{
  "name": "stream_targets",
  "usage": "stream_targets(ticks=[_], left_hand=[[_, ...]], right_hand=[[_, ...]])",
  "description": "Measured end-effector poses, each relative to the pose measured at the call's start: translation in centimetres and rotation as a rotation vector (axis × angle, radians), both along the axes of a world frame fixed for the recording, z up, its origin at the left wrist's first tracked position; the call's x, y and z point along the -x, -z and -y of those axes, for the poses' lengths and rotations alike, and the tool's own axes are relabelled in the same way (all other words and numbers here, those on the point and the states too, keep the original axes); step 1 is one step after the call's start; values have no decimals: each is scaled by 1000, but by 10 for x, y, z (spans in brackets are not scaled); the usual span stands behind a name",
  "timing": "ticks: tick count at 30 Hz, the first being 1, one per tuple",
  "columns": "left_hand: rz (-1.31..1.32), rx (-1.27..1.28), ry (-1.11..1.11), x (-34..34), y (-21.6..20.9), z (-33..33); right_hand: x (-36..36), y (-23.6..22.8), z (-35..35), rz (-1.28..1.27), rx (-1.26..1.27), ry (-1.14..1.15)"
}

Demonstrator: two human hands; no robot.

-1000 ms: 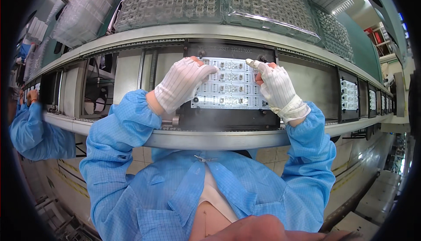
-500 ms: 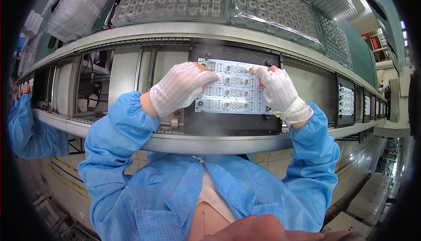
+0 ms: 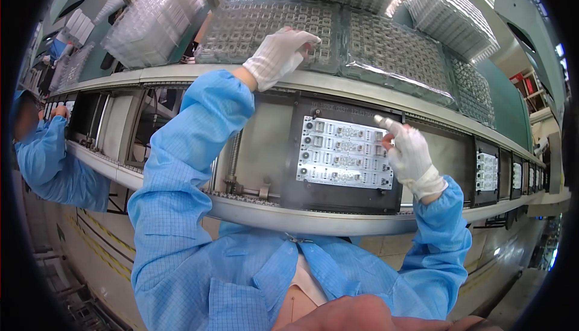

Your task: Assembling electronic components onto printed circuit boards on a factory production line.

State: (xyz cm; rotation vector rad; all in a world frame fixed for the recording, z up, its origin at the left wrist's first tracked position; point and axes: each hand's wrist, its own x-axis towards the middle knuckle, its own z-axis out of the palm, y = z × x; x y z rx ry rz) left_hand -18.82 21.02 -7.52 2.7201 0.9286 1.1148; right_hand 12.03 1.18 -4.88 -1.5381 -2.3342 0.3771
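Observation:
My left hand (image 3: pixel 278 58), in a white striped glove with some bare fingertips, reaches over a clear plastic tray (image 3: pixel 244 20) of small square parts. Its fingers are bent together above the tray's near right part, and whatever they pinch is hidden. My right hand (image 3: pixel 413 156), gloved the same way, is at the right end of a white circuit board panel (image 3: pixel 344 177). Its index finger and thumb stand apart, with nothing visible between them. The panel has several rows of small components and lies on a black carrier plate (image 3: pixel 350 197) on the conveyor.
Another clear parts tray (image 3: pixel 392 44) lies to the right, with stacks of clear trays (image 3: pixel 452 14) behind. A metal rail (image 3: pixel 283 216) runs along the near side. More carriers with white boards (image 3: pixel 487 171) sit down the line. At left, a co-worker's blue sleeve (image 3: pixel 45 150) shows.
My left hand has left the board and moved up to the parts tray. My right hand has drawn slightly off the board's upper right. The view has shifted, showing more trays behind.

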Motion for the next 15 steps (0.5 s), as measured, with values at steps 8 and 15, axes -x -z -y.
stream_targets(ticks=[8, 15], left_hand=[[-125, 142, 42, -7, -4, -18], [9, 160, 56, 18, -18, 35]], right_hand=[[-13, 2, -124, -52, -436, 81], [-11, 14, -175, 184, -398, 193]])
